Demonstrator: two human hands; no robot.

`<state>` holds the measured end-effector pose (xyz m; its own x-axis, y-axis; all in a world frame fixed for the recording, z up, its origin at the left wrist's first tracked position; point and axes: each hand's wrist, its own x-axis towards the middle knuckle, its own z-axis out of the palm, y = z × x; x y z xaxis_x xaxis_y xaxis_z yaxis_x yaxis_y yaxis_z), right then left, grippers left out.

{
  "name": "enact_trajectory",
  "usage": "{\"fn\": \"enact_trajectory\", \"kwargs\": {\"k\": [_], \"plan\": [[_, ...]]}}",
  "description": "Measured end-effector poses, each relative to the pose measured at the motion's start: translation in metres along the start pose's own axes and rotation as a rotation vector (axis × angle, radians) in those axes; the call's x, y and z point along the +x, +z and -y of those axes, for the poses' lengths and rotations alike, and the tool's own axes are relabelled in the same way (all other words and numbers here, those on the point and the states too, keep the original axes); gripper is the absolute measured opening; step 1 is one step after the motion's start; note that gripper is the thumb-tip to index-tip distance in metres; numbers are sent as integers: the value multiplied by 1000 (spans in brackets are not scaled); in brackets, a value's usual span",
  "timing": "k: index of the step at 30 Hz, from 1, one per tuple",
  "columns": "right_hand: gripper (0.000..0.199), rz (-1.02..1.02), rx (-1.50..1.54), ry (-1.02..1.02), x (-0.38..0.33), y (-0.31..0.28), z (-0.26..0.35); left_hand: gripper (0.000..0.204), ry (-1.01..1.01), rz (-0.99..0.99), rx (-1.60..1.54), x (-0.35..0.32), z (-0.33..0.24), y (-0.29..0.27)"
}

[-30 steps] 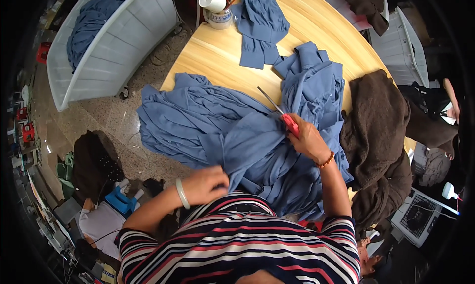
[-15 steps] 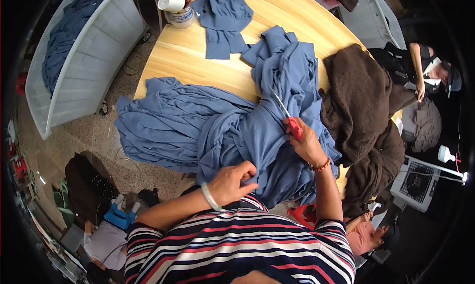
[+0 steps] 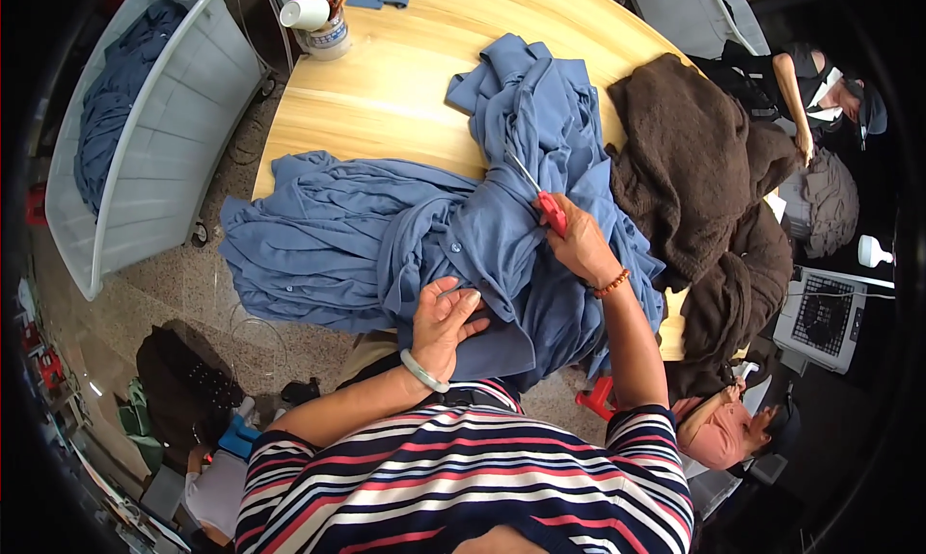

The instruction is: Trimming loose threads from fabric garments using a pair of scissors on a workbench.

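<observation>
A heap of blue buttoned garments (image 3: 338,241) spreads across the near part of the wooden table (image 3: 386,106) and hangs over its front edge. My right hand (image 3: 582,247), with a beaded bracelet at the wrist, grips red-handled scissors (image 3: 551,213). Their metal blades point up and left over the blue cloth. Beside a small button at the garment's near edge is my left hand (image 3: 441,330), palm turned up and fingers apart. It wears a pale bangle, and its fingertips lie at the cloth; nothing shows in its grasp.
Dark brown fuzzy garments (image 3: 680,168) lie to the right. At the far left of the table stand a jar (image 3: 329,39) and a white cup (image 3: 305,14). A wheeled grey bin (image 3: 164,168) holds more blue clothes. Other people work at right and lower left.
My left hand has turned from a loose curl to palm up with fingers spread. The scissors stay in my right hand. The view has shifted, leaving the far blue garment mostly out of frame.
</observation>
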<state>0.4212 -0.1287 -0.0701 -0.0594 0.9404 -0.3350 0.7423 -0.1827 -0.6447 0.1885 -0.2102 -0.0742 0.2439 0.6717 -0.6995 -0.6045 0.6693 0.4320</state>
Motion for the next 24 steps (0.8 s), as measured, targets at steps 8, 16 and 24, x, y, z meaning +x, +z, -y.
{"fn": "enact_trajectory", "kwargs": {"k": [8,16,24], "plan": [[43,15,-41,-50,7,3,-10,14,-218,184,-156,31,12,0],[42,-118,-157,-245,-14,-8,1,12,34,76,43,49,58,-6],[39,101,-55,-82,-79,-53,45,9,59,58,13,56,76,-16]]}}
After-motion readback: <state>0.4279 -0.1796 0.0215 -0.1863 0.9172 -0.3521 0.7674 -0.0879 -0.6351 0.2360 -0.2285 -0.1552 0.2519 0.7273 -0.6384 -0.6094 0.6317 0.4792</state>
